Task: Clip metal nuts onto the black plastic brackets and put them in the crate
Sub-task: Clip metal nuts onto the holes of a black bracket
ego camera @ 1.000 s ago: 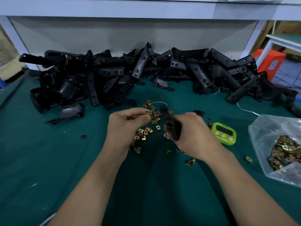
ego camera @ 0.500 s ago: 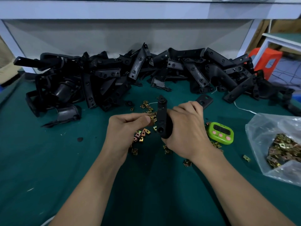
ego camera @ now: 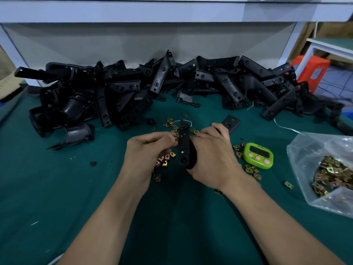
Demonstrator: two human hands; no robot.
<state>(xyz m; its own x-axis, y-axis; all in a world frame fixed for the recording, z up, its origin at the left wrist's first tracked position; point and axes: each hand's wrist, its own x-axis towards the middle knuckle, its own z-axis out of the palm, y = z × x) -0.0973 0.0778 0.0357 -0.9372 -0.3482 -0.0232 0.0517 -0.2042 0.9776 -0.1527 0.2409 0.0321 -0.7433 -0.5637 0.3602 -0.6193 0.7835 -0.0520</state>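
The left hand (ego camera: 150, 150) has closed in, fingertips pinching a metal nut (ego camera: 176, 138) against the left edge of the bracket (ego camera: 184, 146), which the right hand (ego camera: 212, 157) grips and has turned upright above the table (ego camera: 57, 188), so clipping looks under way. The nut is mostly hidden behind fingers; no crate shows

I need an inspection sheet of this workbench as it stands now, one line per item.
Surface: green mat covers the bench.
Job's things: black bracket upright between both hands; bracket pile along the back; loose nuts on the mat; bag of nuts at right; crate not seen.
Clutter: green timer right of the hands.
Grippers: right hand grips the bracket; left hand pinches a nut at its edge.
Cables: thin white cord on the mat, at right.
Surroundings: orange stool beyond the bench; white shelf above.
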